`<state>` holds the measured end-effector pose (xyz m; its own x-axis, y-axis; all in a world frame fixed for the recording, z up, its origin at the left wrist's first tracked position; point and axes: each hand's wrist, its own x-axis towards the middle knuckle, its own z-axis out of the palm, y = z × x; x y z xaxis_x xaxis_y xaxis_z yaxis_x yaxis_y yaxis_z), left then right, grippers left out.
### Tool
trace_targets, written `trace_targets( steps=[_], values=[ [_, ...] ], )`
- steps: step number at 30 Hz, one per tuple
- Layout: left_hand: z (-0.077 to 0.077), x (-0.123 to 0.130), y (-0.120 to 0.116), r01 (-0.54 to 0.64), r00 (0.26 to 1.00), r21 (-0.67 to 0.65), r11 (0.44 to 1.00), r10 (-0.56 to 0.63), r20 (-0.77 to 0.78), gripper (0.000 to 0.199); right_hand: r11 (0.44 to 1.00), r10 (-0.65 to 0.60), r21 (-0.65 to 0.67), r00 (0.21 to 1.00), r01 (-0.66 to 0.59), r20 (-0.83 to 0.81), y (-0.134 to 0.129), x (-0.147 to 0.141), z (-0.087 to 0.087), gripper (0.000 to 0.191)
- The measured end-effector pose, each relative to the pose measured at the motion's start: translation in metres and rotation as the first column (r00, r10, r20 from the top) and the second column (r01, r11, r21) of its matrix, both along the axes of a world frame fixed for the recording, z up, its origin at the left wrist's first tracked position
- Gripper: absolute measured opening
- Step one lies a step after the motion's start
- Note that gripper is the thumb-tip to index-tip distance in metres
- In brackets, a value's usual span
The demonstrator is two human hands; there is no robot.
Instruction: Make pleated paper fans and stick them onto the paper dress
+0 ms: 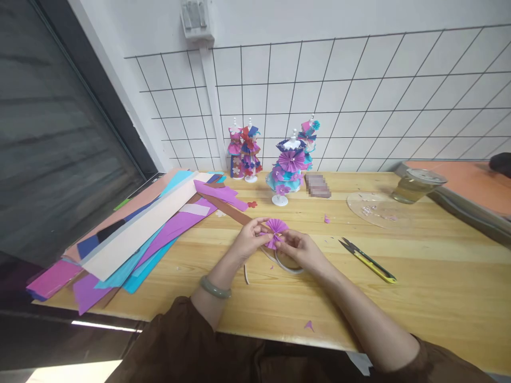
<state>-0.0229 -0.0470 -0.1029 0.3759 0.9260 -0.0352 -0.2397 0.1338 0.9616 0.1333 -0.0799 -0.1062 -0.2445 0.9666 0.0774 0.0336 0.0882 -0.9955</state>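
Observation:
A round pleated purple paper fan is held between both hands above the middle of the table. My left hand pinches its left side, a bracelet on the wrist. At its lower right edge, the fingers of my right hand are closed on the paper. Just beneath the hands lies a ring of pale tape, partly hidden. A short pale strip rests on the wood to its left.
Layered coloured paper strips cover the table's left side. Small mannequins in paper dresses stand at the back. Yellow-handled snips, a clear dish of small pieces and a lidded cup are on the right.

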Motion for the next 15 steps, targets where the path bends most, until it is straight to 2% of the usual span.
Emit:
trace_targets(
  steps=[4, 7, 10, 15],
  values=[
    [-0.0021, 0.0008, 0.0013, -0.036, 0.999, 0.013, 0.999, 0.036, 0.017, 0.054, 1.0, -0.018, -0.015, 0.999, 0.018, -0.027, 0.0028, 0.002, 0.0012, 0.034],
    [-0.0034, 0.0018, 0.0002, -0.003, 1.0, 0.061, 0.998, 0.003, -0.012, 0.05, 0.996, -0.068, -0.048, 0.998, 0.068, 0.002, 0.0045, 0.003, 0.0002, 0.034],
    [-0.0037, 0.0023, -0.0018, 0.042, 0.998, 0.075, 0.996, -0.039, -0.044, 0.049, 0.993, -0.072, -0.1, 0.996, 0.067, -0.043, 0.0047, 0.0017, -0.001, 0.031],
    [-0.0027, 0.0022, -0.003, 0.042, 0.997, 0.086, 0.995, -0.036, -0.073, 0.049, 0.99, -0.092, -0.117, 0.994, 0.084, -0.064, 0.0039, -0.001, 0.0, 0.029]
  ],
)
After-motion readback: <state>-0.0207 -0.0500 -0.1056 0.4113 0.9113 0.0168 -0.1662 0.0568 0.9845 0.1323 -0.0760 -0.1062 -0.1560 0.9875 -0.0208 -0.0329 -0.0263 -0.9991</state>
